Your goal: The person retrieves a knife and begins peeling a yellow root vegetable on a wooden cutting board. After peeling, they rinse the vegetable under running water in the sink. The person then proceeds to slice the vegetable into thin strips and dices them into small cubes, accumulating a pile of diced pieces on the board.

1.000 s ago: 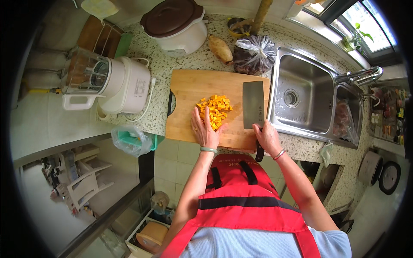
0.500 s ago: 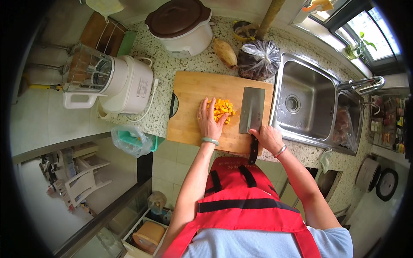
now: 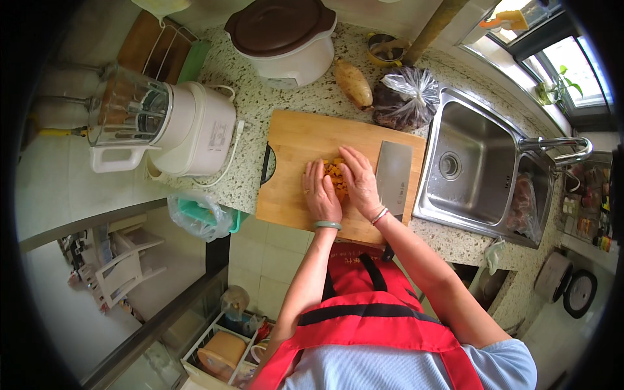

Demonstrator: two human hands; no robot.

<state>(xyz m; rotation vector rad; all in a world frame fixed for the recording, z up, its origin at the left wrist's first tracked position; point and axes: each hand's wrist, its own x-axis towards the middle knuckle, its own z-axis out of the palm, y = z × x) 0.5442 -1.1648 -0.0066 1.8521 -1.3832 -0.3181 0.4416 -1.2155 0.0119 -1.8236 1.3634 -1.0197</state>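
Note:
A small pile of orange diced cubes (image 3: 335, 171), perhaps pumpkin or carrot, lies on the wooden cutting board (image 3: 300, 140). My left hand (image 3: 323, 200) is at the pile's left side with fingers stretched forward, touching its edge. From the other side my right hand (image 3: 363, 185) cups the pile, its fingers long and slightly curved. Neither hand grips anything; between them they partly hide the cubes. The cleaver (image 3: 394, 175) lies flat along the board's right part, its black handle toward me and partly covered by my right forearm.
Right of the board is a steel sink (image 3: 471, 153) with a faucet (image 3: 559, 144). Behind stand a white cooker (image 3: 292, 62), a brown tuber (image 3: 353, 84) and a plastic bag of dark food (image 3: 403, 101). A blender (image 3: 195, 130) occupies the left counter; a lined bin (image 3: 201, 214) hangs below.
My right hand has let go of the cleaver's handle and moved left to the cubes. The left hand has shifted slightly nearer me, and the pile is gathered between both hands.

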